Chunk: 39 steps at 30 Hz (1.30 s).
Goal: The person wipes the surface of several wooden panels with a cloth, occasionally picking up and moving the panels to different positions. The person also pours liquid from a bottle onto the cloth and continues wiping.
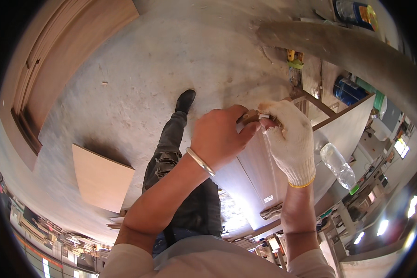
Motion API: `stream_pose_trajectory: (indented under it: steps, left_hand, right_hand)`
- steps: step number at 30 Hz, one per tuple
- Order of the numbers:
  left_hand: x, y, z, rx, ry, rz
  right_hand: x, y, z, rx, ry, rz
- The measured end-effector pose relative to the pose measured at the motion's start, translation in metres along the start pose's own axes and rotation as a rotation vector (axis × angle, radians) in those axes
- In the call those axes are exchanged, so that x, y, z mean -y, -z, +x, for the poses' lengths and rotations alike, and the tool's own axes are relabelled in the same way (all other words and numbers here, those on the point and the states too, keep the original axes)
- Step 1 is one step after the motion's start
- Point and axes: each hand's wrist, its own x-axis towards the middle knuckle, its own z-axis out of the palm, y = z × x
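My left hand [217,136], bare with a silver bangle [200,161] at the wrist, is closed on a small brown piece [250,116] whose kind I cannot make out. Right beside it, my right hand [291,139] wears a white knitted glove with a bare thumb tip showing. Its thumb and fingers are pinched together at the other end of the brown piece, around something small and pale. The fingers hide most of what lies between them. Below both hands lies a wood-grain panel [259,171] with a small white label.
A clear plastic bottle [338,164] with a green cap lies right of my gloved hand. A loose board [102,178] is at left, a brown door frame [74,51] at far left. A thick grey post-like shape [338,46] crosses the upper right, near blue cans [350,91].
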Motion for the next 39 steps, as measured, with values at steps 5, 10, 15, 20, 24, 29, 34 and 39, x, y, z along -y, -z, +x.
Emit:
stream_pose_trajectory:
  steps: [5,10,15,20,24,29,34,39]
  left_hand:
    - [0.003,-0.001,0.000,-0.016,-0.035,-0.002]
    - [0.005,-0.002,0.002,-0.008,-0.042,0.041]
    - [0.004,0.000,0.002,0.016,-0.041,0.077]
    - [0.006,-0.001,0.002,0.007,-0.060,0.039]
    - [0.009,-0.002,0.002,0.015,-0.080,-0.018]
    - [0.005,0.003,0.003,0.060,-0.031,0.075]
    - [0.007,0.000,0.003,0.029,-0.051,0.009]
    - [0.005,0.005,0.003,0.084,-0.031,0.007]
  right_hand:
    - [0.006,0.001,0.000,0.035,-0.032,-0.027]
    - [0.009,0.000,0.002,0.030,-0.003,-0.051]
    - [0.009,-0.003,0.002,0.027,-0.005,-0.073]
    - [0.012,-0.006,0.007,0.011,0.083,-0.192]
    - [0.006,-0.008,0.010,-0.007,0.114,-0.220]
    - [0.018,0.012,0.006,-0.162,-0.586,0.442]
    - [0.007,0.019,0.000,-0.100,-0.668,0.962]
    - [0.002,0.023,-0.005,0.014,-0.739,0.801]
